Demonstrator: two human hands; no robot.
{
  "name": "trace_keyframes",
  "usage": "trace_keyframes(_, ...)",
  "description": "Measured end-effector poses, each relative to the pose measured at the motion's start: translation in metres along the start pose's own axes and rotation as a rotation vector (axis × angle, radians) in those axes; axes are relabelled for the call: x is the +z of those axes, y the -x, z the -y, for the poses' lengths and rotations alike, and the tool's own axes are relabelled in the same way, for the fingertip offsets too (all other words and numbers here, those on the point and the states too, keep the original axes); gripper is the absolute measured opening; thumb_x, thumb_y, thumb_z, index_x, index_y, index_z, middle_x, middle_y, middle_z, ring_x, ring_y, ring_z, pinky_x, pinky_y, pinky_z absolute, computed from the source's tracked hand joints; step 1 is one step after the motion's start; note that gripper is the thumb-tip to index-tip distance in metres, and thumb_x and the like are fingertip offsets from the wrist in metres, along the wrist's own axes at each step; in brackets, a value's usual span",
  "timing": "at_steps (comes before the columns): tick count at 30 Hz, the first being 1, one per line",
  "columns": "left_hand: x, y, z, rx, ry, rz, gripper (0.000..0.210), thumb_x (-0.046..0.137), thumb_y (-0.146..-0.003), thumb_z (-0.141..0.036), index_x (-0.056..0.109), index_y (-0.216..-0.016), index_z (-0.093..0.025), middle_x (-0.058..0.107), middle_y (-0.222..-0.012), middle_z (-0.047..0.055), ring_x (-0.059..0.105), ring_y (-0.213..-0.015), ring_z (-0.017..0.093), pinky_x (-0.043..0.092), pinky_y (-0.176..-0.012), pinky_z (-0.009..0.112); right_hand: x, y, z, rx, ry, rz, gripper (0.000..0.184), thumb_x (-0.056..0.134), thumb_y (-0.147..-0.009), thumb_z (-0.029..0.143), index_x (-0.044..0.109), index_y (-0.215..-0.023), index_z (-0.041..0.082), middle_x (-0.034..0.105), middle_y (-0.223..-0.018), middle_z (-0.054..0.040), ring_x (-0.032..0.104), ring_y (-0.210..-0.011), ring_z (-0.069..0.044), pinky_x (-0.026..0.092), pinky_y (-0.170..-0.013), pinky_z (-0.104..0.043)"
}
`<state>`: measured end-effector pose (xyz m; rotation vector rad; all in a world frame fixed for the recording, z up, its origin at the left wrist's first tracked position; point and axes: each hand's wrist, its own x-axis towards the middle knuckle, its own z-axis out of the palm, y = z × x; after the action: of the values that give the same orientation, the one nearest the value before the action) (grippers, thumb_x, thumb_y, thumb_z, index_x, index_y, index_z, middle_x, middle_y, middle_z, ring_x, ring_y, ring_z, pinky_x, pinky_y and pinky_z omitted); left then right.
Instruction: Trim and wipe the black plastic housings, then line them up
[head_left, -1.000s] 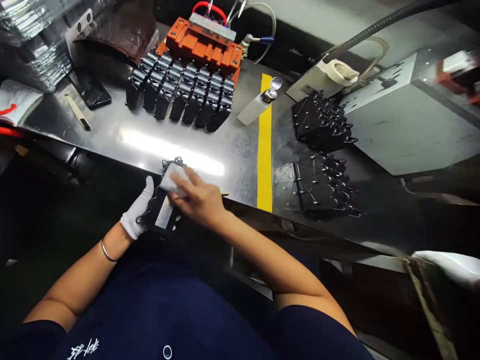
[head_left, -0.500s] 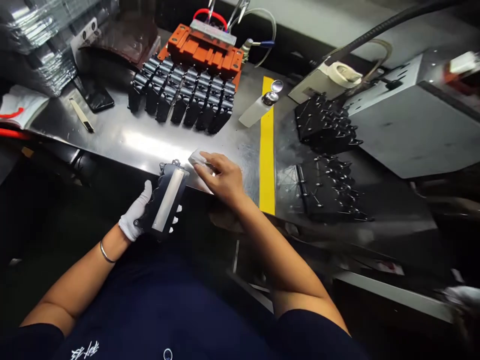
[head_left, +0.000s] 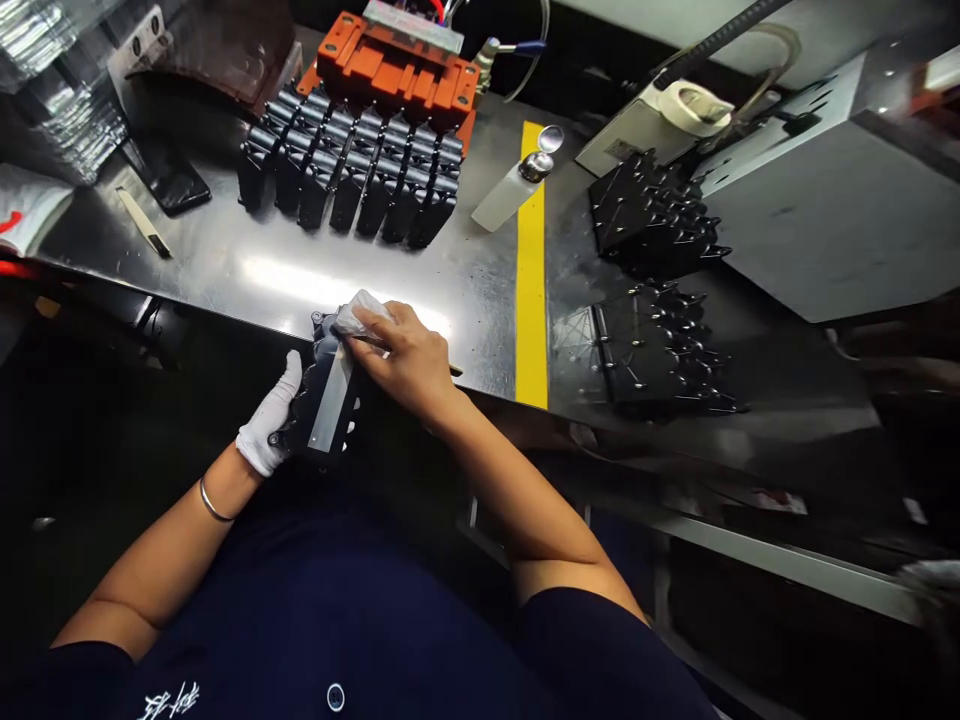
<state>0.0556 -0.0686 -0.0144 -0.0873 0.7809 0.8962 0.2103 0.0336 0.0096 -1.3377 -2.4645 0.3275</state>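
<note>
My left hand (head_left: 271,418), in a white glove, is closed around a black plastic part (head_left: 304,432) with a smooth pale strip (head_left: 333,408) along its face. The part is tilted in front of the bench edge, and the glove's fingertips show past its right side. Bare, my right hand (head_left: 409,358) pinches a folded white cloth (head_left: 362,312). The cloth lies against the upper end of the part, covering the top of the strip.
Several similar black parts (head_left: 351,175) stand in a row before an orange fixture (head_left: 397,75). A bottle with a metal cap (head_left: 504,200) lies near yellow tape (head_left: 532,300). More black parts (head_left: 649,220) sit at right beside a grey box (head_left: 817,200). A knife (head_left: 142,222) and phone (head_left: 169,185) lie left.
My right hand has moved left with the cloth, from beside the black part onto its upper end. My left hand keeps its hold. The view has shifted slightly.
</note>
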Motion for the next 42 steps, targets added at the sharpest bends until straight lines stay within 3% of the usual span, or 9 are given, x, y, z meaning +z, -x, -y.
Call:
trace_keyframes(6,-0.005,0.000,-0.002,0.019,0.047,0.060,0.079,0.034,-0.080,-0.076,0.066,-0.109,-0.010,0.074,-0.088,0.017,0.071,-0.068,0.027,0.058,-0.059,0.041,-0.012,0.017,-0.033,0.062,0.075,0.102,0.032,0.062,-0.083,0.043,0.071,-0.111,0.030,0.070,-0.103,-0.0054,0.067,-0.083,-0.023,0.051,-0.068,-0.032)
trace_keyframes(11,-0.003,0.003,-0.004,0.107,0.083,0.057,0.077,0.034,-0.082,-0.074,0.066,-0.108,-0.009,0.074,-0.089,0.015,0.071,-0.074,0.025,0.059,-0.067,0.037,-0.014,0.005,-0.065,0.128,-0.018,-0.171,0.039,0.062,-0.083,0.047,0.067,-0.116,0.027,0.067,-0.112,-0.0080,0.065,-0.099,-0.026,0.053,-0.080,-0.037)
trace_keyframes(14,0.003,0.009,-0.006,0.263,0.170,0.051,0.060,0.044,-0.086,-0.065,0.065,-0.111,-0.015,0.073,-0.088,0.007,0.071,-0.079,0.019,0.057,-0.075,0.029,-0.010,-0.017,-0.072,0.137,-0.055,-0.200,0.049,0.062,-0.081,0.050,0.062,-0.123,0.023,0.063,-0.118,-0.0120,0.060,-0.109,-0.030,0.051,-0.085,-0.042)
trace_keyframes(16,0.007,0.014,-0.006,0.323,0.110,0.018,0.045,0.057,-0.085,-0.054,0.066,-0.110,-0.017,0.072,-0.082,0.003,0.069,-0.071,0.014,0.056,-0.068,0.023,-0.008,-0.026,-0.073,0.163,-0.069,-0.204,0.055,0.061,-0.081,0.051,0.057,-0.127,0.021,0.058,-0.124,-0.0146,0.059,-0.110,-0.031,0.050,-0.084,-0.044)
trace_keyframes(18,0.010,0.019,-0.002,0.401,-0.083,-0.039,0.038,0.069,-0.080,-0.037,0.065,-0.112,-0.017,0.071,-0.080,0.001,0.066,-0.067,0.012,0.054,-0.062,0.020,-0.006,-0.026,-0.069,0.195,-0.102,-0.245,0.048,0.049,-0.088,0.050,0.054,-0.126,0.021,0.058,-0.123,-0.0143,0.060,-0.106,-0.028,0.050,-0.081,-0.042)
trace_keyframes(21,0.013,0.021,0.008,0.579,-0.394,-0.117,0.056,0.075,-0.074,-0.021,0.057,-0.126,-0.016,0.073,-0.095,0.006,0.068,-0.082,0.016,0.054,-0.073,0.024,-0.005,-0.014,-0.058,0.199,-0.156,-0.197,0.034,0.035,-0.095,0.043,0.058,-0.106,0.021,0.067,-0.094,-0.0085,0.063,-0.085,-0.023,0.048,-0.072,-0.035)
trace_keyframes(25,0.010,0.016,0.022,0.649,-0.624,-0.238,0.063,0.071,-0.077,-0.023,0.049,-0.135,-0.017,0.072,-0.102,0.009,0.068,-0.091,0.020,0.053,-0.083,0.031,-0.004,0.006,-0.042,0.084,-0.168,-0.039,0.027,0.043,-0.093,0.042,0.056,-0.081,0.022,0.064,-0.072,-0.0041,0.060,-0.068,-0.018,0.044,-0.065,-0.029)
trace_keyframes(35,0.009,0.012,0.026,0.639,-0.570,-0.305,0.059,0.073,-0.071,-0.019,0.059,-0.128,-0.020,0.073,-0.087,0.004,0.067,-0.082,0.017,0.051,-0.082,0.026,0.005,0.017,-0.033,-0.001,0.053,-0.091,0.028,0.048,-0.092,0.038,0.060,-0.075,0.020,0.067,-0.073,-0.0053,0.059,-0.064,-0.017,0.036,-0.058,-0.027)
trace_keyframes(42,0.009,0.013,0.026,0.627,-0.755,-0.367,0.062,0.069,-0.076,-0.026,0.051,-0.135,-0.018,0.072,-0.087,0.005,0.067,-0.075,0.016,0.055,-0.076,0.030,0.001,0.012,-0.038,-0.157,0.064,-0.149,0.033,0.047,-0.093,0.037,0.061,-0.070,0.019,0.066,-0.067,-0.0035,0.057,-0.059,-0.014,0.032,-0.054,-0.025)
